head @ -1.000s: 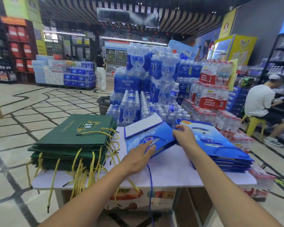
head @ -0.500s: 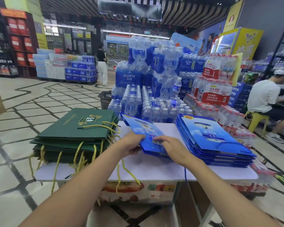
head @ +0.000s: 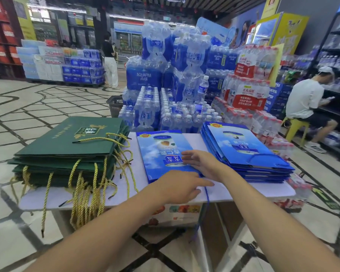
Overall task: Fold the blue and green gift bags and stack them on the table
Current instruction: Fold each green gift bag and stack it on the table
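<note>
We log one blue gift bag lying flat at the middle of the table, reaching toward its near edge. Right hand is spread over the bag, fingers straight, gripping nothing. Left hand is at the bag's near edge, fingers extended and also empty. Green bag stack sits at the left edge, blue bag stack at the right edge. A blue cord hangs over the near edge.
</note>
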